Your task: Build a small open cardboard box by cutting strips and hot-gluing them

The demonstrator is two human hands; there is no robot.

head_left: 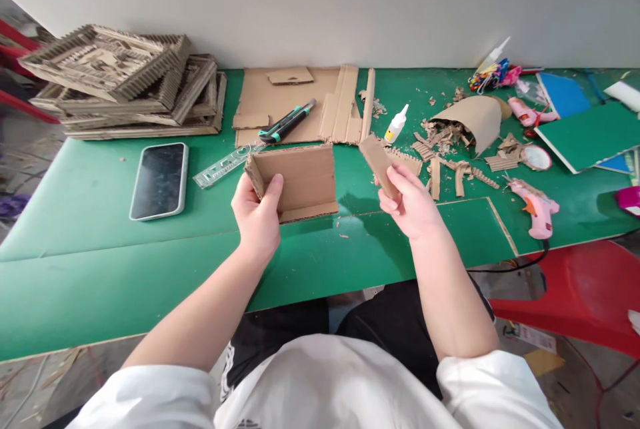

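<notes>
My left hand [259, 214] grips a small, partly built cardboard box [306, 179] by its left side, thumb inside. Low walls stand along the box's left and near edges. Between the thumb and fingers of my right hand [409, 199] is a narrow cardboard strip [376, 161], tilted and apart from the box. Just behind the box lie a black and teal utility knife [287, 121] and a clear ruler [225, 166]. A white glue bottle [396, 125] stands upright beyond the strip.
Stacked corrugated cardboard frames [125, 82] fill the back left, with a phone [160, 180] before them. Cardboard sheets [300, 99] lie along the wall. Scraps [445, 136], a pink glue gun [537, 209] and a green board [593, 136] occupy the right. A red stool [590, 289] stands below.
</notes>
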